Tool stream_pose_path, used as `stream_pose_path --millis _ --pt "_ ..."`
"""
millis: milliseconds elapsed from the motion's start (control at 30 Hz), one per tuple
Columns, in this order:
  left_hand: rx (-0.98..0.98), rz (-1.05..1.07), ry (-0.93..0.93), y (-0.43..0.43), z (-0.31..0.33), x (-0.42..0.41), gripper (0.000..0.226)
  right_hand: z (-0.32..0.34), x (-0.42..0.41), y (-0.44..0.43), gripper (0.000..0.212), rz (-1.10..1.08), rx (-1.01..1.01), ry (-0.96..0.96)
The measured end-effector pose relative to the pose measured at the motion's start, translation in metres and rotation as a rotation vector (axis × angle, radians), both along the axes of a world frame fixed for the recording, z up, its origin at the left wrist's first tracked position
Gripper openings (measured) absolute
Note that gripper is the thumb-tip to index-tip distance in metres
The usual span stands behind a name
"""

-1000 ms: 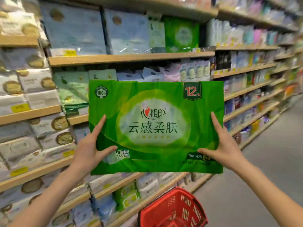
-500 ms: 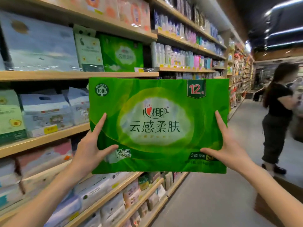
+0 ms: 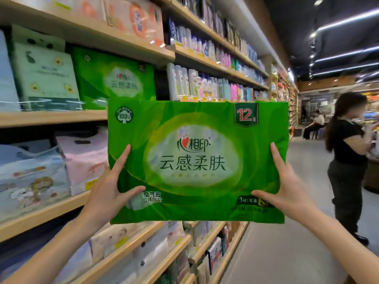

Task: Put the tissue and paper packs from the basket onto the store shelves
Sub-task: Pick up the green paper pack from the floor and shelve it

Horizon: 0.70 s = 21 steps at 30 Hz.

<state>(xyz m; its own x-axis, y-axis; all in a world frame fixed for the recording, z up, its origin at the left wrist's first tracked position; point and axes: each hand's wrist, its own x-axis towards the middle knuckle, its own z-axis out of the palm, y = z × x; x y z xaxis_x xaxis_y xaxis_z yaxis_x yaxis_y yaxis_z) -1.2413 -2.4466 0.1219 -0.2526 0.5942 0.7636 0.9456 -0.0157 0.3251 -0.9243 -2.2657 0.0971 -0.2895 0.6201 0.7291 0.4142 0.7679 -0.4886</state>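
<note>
I hold a large green tissue pack (image 3: 196, 160) upright in front of me, its printed face toward me. My left hand (image 3: 108, 191) grips its lower left edge, thumb on the front. My right hand (image 3: 287, 189) grips its lower right edge the same way. A matching green pack (image 3: 114, 78) stands on the upper wooden shelf (image 3: 51, 117), up and to the left of the held pack. The basket is out of view.
Wooden shelves run along the left, filled with a pale avocado-print pack (image 3: 45, 78), pink (image 3: 86, 158) and blue (image 3: 30, 181) tissue packs and bottles (image 3: 205, 85). A person in black (image 3: 348, 160) stands in the aisle at right. Grey floor (image 3: 287, 253) stretches ahead.
My view has tilted up and turned down the aisle; the red basket dropped out of sight. The held pack has risen toward the shelf with the matching green pack. Both hands keep their grip.
</note>
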Motion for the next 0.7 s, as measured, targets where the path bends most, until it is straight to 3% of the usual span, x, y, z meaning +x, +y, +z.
stream_pose_path --millis 267,700 --pt "0.077 0.049 0.074 0.086 0.031 -0.024 0.101 0.027 -0.038 0.109 0.125 -0.023 0.079 0.023" --pt "0.225 0.36 0.152 0.18 0.067 -0.023 0.098 0.073 -0.131 0.3 0.122 0.329 0.208 0.123"
